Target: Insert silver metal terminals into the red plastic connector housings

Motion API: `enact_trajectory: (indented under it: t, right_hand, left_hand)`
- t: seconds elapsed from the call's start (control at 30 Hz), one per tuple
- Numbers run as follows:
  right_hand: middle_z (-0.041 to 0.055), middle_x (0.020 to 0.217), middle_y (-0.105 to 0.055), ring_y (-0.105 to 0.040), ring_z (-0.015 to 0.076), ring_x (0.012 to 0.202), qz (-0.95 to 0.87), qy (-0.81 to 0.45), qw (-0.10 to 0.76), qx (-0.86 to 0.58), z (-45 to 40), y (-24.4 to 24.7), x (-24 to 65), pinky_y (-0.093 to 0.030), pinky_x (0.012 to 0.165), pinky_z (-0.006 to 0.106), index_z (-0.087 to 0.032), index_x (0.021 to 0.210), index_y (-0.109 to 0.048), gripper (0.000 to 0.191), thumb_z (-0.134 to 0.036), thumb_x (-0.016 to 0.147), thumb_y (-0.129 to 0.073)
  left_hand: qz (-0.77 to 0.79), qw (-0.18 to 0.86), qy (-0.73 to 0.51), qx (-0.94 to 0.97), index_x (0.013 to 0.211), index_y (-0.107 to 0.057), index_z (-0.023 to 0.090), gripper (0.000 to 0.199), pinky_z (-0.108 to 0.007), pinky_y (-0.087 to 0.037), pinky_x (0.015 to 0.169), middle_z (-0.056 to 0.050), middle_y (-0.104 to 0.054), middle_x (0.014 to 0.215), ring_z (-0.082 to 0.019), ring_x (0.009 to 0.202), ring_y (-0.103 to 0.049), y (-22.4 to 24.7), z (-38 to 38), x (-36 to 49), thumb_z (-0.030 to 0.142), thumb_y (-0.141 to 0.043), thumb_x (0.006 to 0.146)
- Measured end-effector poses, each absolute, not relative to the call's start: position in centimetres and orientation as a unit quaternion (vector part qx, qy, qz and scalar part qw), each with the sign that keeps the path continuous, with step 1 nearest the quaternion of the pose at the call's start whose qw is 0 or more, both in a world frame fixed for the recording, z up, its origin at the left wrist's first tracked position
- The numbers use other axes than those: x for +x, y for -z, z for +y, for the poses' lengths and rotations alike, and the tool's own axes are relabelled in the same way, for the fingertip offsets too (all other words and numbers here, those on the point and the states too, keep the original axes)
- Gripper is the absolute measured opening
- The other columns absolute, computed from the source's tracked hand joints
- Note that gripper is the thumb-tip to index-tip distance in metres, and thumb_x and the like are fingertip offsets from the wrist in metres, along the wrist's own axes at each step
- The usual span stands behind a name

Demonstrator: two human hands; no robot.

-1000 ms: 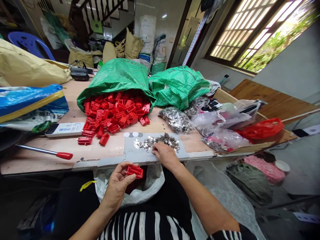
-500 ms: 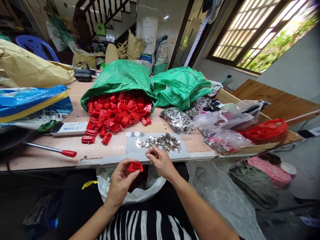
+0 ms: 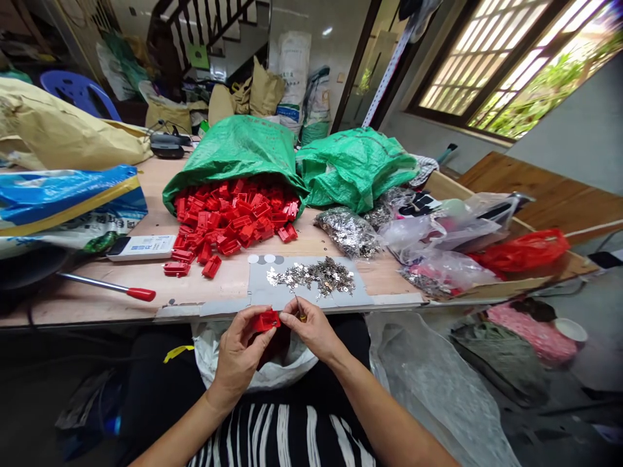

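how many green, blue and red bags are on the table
green woven sacks: 2
blue printed sack: 1
red plastic bag: 1
total: 4

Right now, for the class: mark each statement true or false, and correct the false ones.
1. The left hand holds a red plastic part. True.
2. The right hand rests flat on the table. False: it pinches a small metal piece.
3. Silver metal pieces lie heaped on a grey sheet. True.
4. The loose red parts spill from a blue bag. False: they spill from a green woven sack.
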State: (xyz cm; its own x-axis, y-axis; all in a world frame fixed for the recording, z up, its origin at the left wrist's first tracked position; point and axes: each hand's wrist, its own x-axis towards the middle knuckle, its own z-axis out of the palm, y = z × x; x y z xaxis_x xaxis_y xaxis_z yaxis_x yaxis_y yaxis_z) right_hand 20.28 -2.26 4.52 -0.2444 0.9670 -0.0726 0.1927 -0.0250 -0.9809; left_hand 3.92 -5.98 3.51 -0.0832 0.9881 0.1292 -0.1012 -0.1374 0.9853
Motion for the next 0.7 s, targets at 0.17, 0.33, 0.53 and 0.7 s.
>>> enact_trajectory:
  t: [0.17, 0.33, 0.53, 0.7]
  right_hand:
    - [-0.0031, 0.065, -0.050, -0.042, 0.0109, 0.061, -0.582, -0.539, 0.351, -0.498, -2.3, -4.7, 20.0, -0.033, 0.058, 0.024, -0.018, 0.071, -0.053, 0.025, -0.040, 0.077, -0.064]
    - [-0.0051, 0.058, -0.045, -0.035, 0.0089, 0.054, -0.551, -0.573, 0.332, -0.508, -2.2, -4.7, 19.8, -0.027, 0.051, 0.022, -0.019, 0.066, -0.048, 0.028, -0.039, 0.073, -0.065]
    - [-0.0085, 0.051, -0.037, -0.028, 0.0065, 0.047, -0.514, -0.639, 0.328, -0.470, -2.3, -4.8, 20.0, -0.019, 0.045, 0.021, -0.019, 0.068, -0.044, 0.040, -0.049, 0.070, -0.071]
    - [-0.0096, 0.051, -0.038, -0.027, 0.0055, 0.044, -0.488, -0.665, 0.343, -0.450, -2.3, -5.1, 20.9, -0.018, 0.044, 0.020, -0.020, 0.074, -0.043, 0.044, -0.057, 0.075, -0.065]
  left_hand:
    - [0.459, 0.416, -0.549, 0.561, 0.109, -0.066, 0.024, 0.033, -0.034, -0.052, 0.092, -0.006, -0.070, 0.111, -0.022, 0.103, -0.066, -3.0, -6.1, 3.7, 0.019, -0.066, 0.077]
    - [0.443, 0.381, -0.531, 0.614, 0.108, -0.068, 0.025, 0.033, -0.033, -0.051, 0.093, -0.006, -0.071, 0.109, -0.022, 0.103, -0.066, -3.4, -6.1, 3.5, 0.015, -0.065, 0.078]
    - [0.428, 0.535, -0.534, 0.495, 0.112, -0.064, 0.022, 0.034, -0.033, -0.052, 0.092, -0.007, -0.069, 0.113, -0.021, 0.102, -0.066, -3.5, -5.8, 3.4, 0.023, -0.067, 0.078]
    - [0.406, 0.629, -0.555, 0.363, 0.116, -0.060, 0.021, 0.042, -0.032, -0.049, 0.095, -0.008, -0.067, 0.119, -0.020, 0.105, -0.064, -3.7, -5.6, 3.4, 0.025, -0.071, 0.075]
